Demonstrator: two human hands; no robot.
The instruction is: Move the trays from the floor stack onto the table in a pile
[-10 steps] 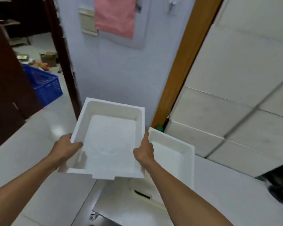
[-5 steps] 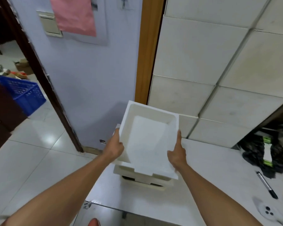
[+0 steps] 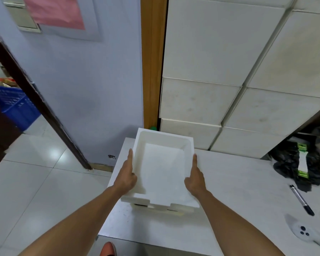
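A white foam tray [image 3: 163, 167] sits on top of the pile of trays [image 3: 174, 211] at the left end of the grey table [image 3: 238, 191]. My left hand [image 3: 127, 175] grips its left wall, fingers stretched along the outside. My right hand [image 3: 195, 177] presses its right wall the same way. Only the front edges of the lower trays show beneath it. The floor stack is out of view.
White boxes [image 3: 201, 100] are stacked against the wall behind the table. A black marker [image 3: 301, 199], a dark bag [image 3: 299, 165] and a small white object [image 3: 303, 232] lie at the table's right. A blue crate [image 3: 13, 106] stands beyond the doorway at left.
Both hands carried the tray rightward from above the floor and lowered it onto the pile on the table. The view swung right toward the table.
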